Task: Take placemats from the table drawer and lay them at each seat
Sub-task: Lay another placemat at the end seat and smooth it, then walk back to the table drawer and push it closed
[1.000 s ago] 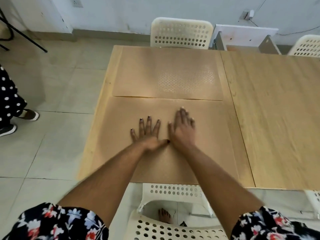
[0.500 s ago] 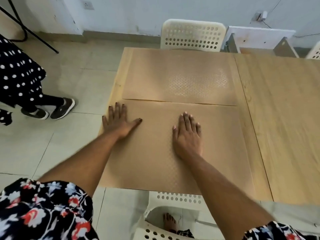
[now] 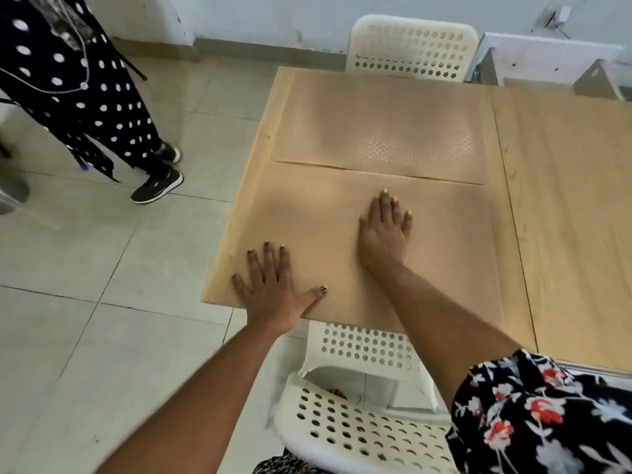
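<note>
L hand slid back to near-left corner of near placemat vs 0.5 s ago, R hand same mid-mat | head view: both hands spread flat, pressing, gripping nothing | likely smoothing, this seat done | count: 2 placemats (far placemat touching), 2 white chairs at this table, 1 bystander.

The room is bright with soft, even light. A shiny patch glows on the far placemat (its pattern shows there). Straight lines bend near the edges, and everything looks a little blurry.
</note>
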